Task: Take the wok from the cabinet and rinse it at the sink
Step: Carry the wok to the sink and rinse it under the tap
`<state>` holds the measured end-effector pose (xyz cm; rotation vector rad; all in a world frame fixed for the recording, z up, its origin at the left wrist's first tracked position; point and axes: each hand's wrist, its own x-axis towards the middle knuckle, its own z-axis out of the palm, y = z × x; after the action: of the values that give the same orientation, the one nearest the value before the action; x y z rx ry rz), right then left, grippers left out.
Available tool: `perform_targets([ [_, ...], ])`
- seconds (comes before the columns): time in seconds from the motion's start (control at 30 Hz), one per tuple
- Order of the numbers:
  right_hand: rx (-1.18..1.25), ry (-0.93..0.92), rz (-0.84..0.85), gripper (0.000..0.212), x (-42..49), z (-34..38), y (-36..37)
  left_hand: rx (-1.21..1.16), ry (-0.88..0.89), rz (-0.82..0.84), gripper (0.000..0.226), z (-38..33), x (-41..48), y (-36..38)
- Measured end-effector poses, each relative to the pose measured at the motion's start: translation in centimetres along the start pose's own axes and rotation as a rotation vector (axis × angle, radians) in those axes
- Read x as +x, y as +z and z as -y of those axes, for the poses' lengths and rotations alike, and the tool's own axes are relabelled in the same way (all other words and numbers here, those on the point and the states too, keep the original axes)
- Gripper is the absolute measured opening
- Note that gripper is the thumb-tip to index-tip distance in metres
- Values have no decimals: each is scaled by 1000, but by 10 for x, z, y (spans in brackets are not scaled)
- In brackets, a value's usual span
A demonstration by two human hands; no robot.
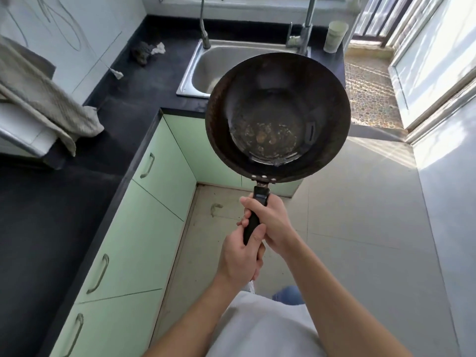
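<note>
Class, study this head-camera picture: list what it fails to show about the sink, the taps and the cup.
1. Sink, head view: the wok covers its near right part, hiding any drain.
2. Left tap and right tap, head view: spouts cut off by the top edge, so any water flow is unseen.
3. Cup, head view: any print is too small and blurred to read.

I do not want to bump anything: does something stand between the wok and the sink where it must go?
Nothing visible does. The wok, gripped by its handle in the left hand and right hand, hangs before the sink; the basin part that shows holds nothing. The left faucet and right faucet stand at its back rim.
</note>
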<state>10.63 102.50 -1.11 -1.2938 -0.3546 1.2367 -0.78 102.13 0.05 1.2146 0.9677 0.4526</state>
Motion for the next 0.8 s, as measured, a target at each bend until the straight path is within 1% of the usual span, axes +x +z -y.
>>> perform_targets([
  [0.17,-9,23,-19,16,47,16,5,-1,0,0,28,-16,46,-9],
  [0.37,6,44,-2,17,112,34,5,-15,-31,-13,29,-34,109,-13],
  [0.53,6,59,37,18,178,63,2,5,-24,-92,31,-53,175,-9],
  [0.8,-15,79,131,17,291,122,-13,7,-37,-186,32,-105,285,9],
])
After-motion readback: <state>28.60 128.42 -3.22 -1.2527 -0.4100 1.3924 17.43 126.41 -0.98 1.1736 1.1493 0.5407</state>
